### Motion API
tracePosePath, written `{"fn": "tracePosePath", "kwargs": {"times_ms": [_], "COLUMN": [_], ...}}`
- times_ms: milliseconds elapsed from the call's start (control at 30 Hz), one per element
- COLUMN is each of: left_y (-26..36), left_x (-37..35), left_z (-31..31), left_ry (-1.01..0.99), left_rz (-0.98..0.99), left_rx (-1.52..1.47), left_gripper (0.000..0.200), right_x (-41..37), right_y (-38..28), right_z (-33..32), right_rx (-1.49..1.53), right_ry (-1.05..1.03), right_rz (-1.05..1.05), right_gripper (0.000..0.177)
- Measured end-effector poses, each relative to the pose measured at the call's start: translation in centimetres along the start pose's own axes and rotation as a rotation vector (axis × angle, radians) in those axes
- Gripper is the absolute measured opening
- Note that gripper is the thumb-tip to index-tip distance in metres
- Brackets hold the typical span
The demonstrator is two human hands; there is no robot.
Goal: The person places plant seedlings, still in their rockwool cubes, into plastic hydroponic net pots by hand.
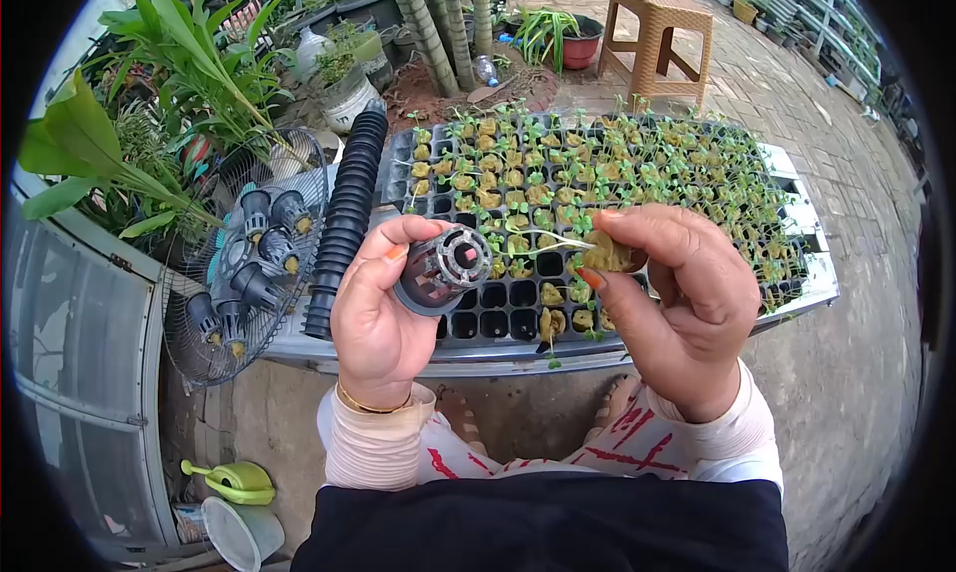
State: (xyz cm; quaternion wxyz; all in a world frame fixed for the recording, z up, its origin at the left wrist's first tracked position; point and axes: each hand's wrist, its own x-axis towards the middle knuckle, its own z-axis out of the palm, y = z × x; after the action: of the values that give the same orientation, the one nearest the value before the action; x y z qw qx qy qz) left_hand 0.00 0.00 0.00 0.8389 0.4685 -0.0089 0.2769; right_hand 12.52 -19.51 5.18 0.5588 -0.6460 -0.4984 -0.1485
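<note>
My left hand [380, 318] is closed around a black net pot [443, 269], tipped so its slotted base faces me. Between the thumb and fingers of my right hand [687, 308] is a seedling plug [609, 253], a brownish-yellow lump whose pale stems point left toward the pot. Plug and pot are apart. Beneath both hands lies a black seedling tray [463, 325] full of small cells. Many cells hold similar plugs with green sprouts; several near its front left show bare black insides.
Left of the tray stands a long stack of black net pots [349, 214]. Farther left, a round wire rack [189, 348] carries several filled net pots [257, 286]. A tan woven stool [657, 39] is behind the table [819, 273]. A green watering can [239, 482] sits low at left.
</note>
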Motion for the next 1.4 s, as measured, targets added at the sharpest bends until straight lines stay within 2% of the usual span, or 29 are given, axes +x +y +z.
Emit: {"fn": "tracePosePath", "kwargs": {"times_ms": [67,167,467,667,1167,1300,1400], "left_y": [0.1,-0.4,-0.2,-0.1,0.0,-0.1,-0.1], "left_x": [-0.4,0.3,0.0,-0.1,0.0,0.1,0.1], "left_z": [0.2,0.2,0.7,0.7,1.2,0.7,0.8], "left_ry": [0.029,0.051,0.066,0.059,0.036,-0.009,0.027], "left_rz": [-0.019,-0.023,-0.004,-0.005,0.089,0.102,0.120], "left_rx": [-0.005,0.005,0.027,0.032,0.160,0.072,0.217], "left_gripper": [0.032,0.032,0.030,0.029,0.030,0.030,0.030], "right_x": [-0.2,0.0,0.3,0.2,0.5,0.6,0.8], "right_y": [-0.1,1.0,1.4,1.5,1.4,1.5,1.8], "right_z": [0.2,1.3,1.9,2.0,1.1,0.9,0.7], "right_rx": [-0.026,0.010,-0.098,-0.113,-0.143,-0.144,-0.157], "right_ry": [-0.059,0.025,0.017,0.000,-0.111,-0.132,-0.154], "right_rz": [-0.077,-0.102,-0.303,-0.362,-0.354,-0.350,-0.349], "right_gripper": [0.035,0.031,0.033,0.032,0.033,0.033,0.031]}}
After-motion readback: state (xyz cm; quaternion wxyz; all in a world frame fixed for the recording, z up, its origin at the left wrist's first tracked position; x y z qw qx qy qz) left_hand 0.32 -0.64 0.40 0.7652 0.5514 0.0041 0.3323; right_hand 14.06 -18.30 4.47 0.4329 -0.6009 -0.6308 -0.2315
